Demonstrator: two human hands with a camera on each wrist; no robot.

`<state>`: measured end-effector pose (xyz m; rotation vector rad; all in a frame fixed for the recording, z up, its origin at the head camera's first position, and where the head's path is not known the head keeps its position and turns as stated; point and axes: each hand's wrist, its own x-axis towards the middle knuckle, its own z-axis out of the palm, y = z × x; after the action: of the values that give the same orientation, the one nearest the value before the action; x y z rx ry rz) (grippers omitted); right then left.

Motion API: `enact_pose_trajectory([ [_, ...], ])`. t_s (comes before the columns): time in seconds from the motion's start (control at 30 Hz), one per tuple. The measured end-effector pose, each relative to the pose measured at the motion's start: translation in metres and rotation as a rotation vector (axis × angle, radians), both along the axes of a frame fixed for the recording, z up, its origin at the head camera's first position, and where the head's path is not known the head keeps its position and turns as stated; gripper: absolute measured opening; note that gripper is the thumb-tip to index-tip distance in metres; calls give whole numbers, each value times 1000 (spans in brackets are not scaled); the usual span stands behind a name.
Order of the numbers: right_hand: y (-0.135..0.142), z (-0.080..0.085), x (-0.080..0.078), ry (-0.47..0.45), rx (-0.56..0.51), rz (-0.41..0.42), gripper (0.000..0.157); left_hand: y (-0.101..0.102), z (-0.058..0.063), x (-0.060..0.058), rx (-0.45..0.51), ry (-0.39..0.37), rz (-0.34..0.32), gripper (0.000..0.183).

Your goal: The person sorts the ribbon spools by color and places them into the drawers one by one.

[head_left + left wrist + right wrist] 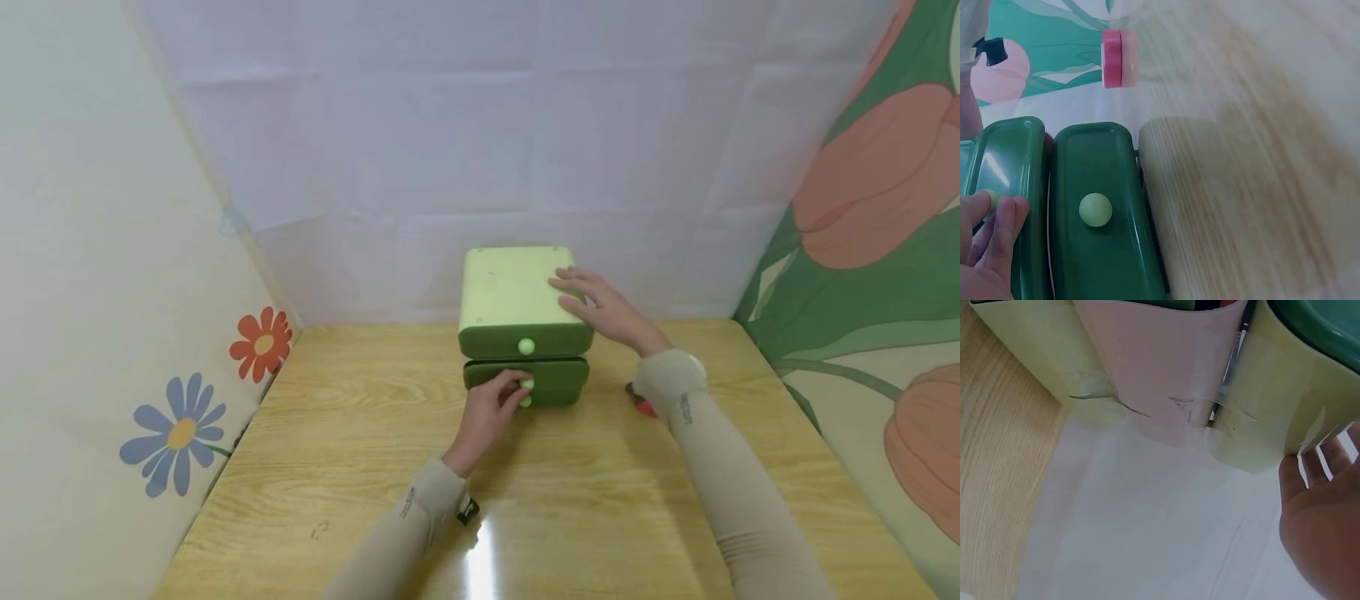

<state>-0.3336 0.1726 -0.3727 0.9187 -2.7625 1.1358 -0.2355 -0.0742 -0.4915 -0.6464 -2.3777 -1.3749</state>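
Note:
A small cabinet of stacked drawers [517, 283] has a pale green top and dark green fronts with round pale knobs. My left hand [483, 417] pinches the knob of the middle drawer [558, 379], which juts out a little under the top one. In the left wrist view, the lowest drawer's knob [1095, 210] is beside that hand. My right hand [609, 312] rests on the cabinet's top right edge, fingers extended. The right wrist view shows the pink middle section [1160, 362] between pale green ones, with my right hand [1329, 519] against the upper one.
A small red and dark object [643, 402] lies right of the cabinet, partly behind my right sleeve; the left wrist view shows a pink-lidded item [1112, 59]. The cabinet stands on a wooden table [360, 467] near the white back wall [420, 150]. Painted side walls flank the table.

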Motion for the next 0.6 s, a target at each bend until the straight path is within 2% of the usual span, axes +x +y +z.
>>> enact_pose_trajectory([
  [0.27,0,0,0,-10,1,0,52,-2,2,12,-7,19,-4,18],
  [0.6,0,-2,-2,-20,-3,2,52,-4,3,29,-14,-12,-36,18],
])
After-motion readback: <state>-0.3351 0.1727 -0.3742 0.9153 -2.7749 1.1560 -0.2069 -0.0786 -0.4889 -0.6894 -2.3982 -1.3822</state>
